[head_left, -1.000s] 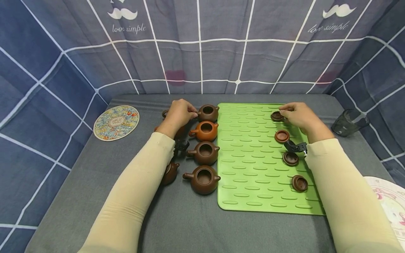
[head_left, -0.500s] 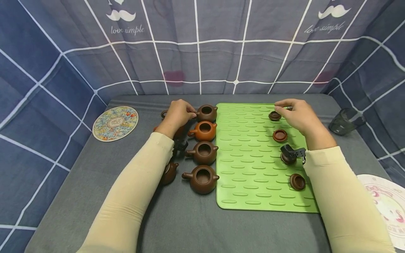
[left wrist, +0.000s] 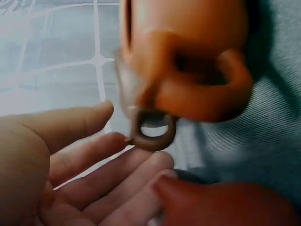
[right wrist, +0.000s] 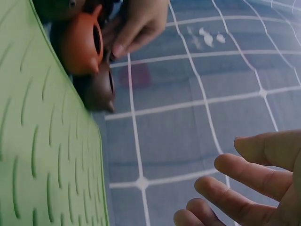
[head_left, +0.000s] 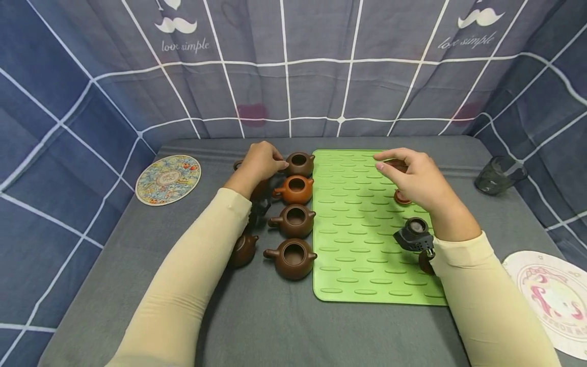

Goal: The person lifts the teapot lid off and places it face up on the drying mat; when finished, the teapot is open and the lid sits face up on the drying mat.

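At the back of the row, my left hand (head_left: 260, 162) is by the handle of a dark brown teapot (head_left: 300, 164). In the left wrist view its fingers lie loosely spread near that handle (left wrist: 153, 141), and the thumb stands apart from it. My right hand (head_left: 415, 176) hovers above the green mat (head_left: 357, 244), thumb and fingers apart and nothing between them. Behind its fingers shows a dark teapot lid (head_left: 398, 165); a reddish lid (head_left: 402, 198) is partly covered by the hand. An orange teapot (head_left: 295, 189) sits in front of the brown one.
Two more lidless brown teapots (head_left: 294, 259) line the mat's left edge. Others, such as a brown teapot (head_left: 243, 251), are partly hidden by the left arm. A patterned round mat (head_left: 168, 180) lies left; a dark glass (head_left: 499, 176) and pink-and-white plate (head_left: 550, 295) are right.
My right hand has come away from the rearmost lid and moved left above the mat, leaving the lid there. The left hand stays by the teapot handle.
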A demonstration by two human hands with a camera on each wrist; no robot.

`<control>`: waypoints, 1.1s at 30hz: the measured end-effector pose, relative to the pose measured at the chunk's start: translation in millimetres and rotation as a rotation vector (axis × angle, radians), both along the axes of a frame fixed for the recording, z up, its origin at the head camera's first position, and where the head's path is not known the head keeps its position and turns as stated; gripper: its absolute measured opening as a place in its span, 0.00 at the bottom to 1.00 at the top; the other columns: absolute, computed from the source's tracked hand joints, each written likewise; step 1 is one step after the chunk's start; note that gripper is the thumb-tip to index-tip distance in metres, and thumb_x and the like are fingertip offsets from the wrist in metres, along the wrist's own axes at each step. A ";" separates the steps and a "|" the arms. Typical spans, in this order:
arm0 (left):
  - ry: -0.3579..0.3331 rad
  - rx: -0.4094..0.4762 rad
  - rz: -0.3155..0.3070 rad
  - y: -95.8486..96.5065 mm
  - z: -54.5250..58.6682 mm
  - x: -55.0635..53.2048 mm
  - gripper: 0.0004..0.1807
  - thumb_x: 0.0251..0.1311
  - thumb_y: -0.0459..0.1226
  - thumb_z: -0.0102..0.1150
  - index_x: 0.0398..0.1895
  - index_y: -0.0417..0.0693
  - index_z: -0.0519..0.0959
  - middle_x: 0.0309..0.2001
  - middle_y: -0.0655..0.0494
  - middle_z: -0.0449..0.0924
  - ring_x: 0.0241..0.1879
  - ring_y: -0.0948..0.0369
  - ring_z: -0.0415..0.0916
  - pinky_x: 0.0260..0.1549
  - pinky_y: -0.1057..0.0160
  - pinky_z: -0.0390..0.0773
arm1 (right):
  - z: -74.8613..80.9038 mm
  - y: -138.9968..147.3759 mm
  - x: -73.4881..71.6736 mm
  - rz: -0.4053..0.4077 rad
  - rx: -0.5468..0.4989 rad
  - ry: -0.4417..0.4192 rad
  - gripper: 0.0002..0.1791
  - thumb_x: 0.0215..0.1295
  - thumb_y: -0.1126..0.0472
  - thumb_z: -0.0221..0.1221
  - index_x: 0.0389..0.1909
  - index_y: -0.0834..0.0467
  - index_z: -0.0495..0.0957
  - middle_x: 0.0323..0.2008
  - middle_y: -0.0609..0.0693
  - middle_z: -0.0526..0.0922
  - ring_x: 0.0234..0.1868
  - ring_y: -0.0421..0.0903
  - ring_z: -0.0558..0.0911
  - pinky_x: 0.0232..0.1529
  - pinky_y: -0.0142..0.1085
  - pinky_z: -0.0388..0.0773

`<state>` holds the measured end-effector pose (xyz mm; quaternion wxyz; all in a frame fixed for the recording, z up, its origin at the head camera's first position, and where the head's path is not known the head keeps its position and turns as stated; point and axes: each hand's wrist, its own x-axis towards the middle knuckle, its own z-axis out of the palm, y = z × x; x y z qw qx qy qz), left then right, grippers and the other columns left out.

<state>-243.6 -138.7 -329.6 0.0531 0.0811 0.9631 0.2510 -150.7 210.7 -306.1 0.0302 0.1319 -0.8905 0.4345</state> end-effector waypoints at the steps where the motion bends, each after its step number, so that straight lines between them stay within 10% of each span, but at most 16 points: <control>1: -0.008 -0.006 -0.009 0.7 3.8 1.5 0.18 0.70 0.44 0.70 0.52 0.40 0.89 0.55 0.44 0.85 0.60 0.44 0.76 0.57 0.48 0.77 | -0.1 -3.0 1.4 0.017 -0.004 0.008 0.19 0.80 0.52 0.60 0.63 0.58 0.83 0.49 0.59 0.86 0.30 0.45 0.80 0.32 0.34 0.76; 8: -0.036 0.047 -0.080 -1.7 53.2 31.7 0.25 0.71 0.50 0.67 0.60 0.42 0.85 0.53 0.47 0.85 0.53 0.50 0.81 0.53 0.49 0.79 | -7.5 -30.2 5.0 0.108 -0.005 0.051 0.16 0.79 0.56 0.61 0.60 0.60 0.84 0.57 0.57 0.84 0.52 0.54 0.85 0.51 0.44 0.80; 16: 0.138 0.173 -0.080 -41.6 88.2 81.5 0.21 0.69 0.52 0.70 0.56 0.49 0.88 0.47 0.54 0.88 0.48 0.56 0.83 0.51 0.49 0.78 | -18.6 -66.9 3.6 0.235 0.060 0.119 0.15 0.78 0.58 0.63 0.58 0.61 0.85 0.60 0.56 0.82 0.58 0.58 0.81 0.59 0.53 0.76; 27: 0.228 0.357 0.014 -108.4 22.5 136.2 0.13 0.70 0.48 0.70 0.46 0.49 0.90 0.38 0.56 0.88 0.35 0.58 0.82 0.31 0.66 0.77 | -20.2 -123.7 8.1 0.430 0.083 0.289 0.14 0.72 0.60 0.68 0.53 0.62 0.86 0.54 0.53 0.85 0.57 0.52 0.82 0.61 0.48 0.75; 33: 0.281 0.458 -0.076 -142.7 -16.5 153.8 0.05 0.68 0.32 0.71 0.44 0.45 0.91 0.38 0.55 0.89 0.33 0.59 0.83 0.30 0.69 0.78 | -22.3 -166.9 15.8 0.542 0.135 0.317 0.15 0.72 0.59 0.68 0.54 0.62 0.86 0.54 0.53 0.84 0.59 0.49 0.80 0.63 0.41 0.73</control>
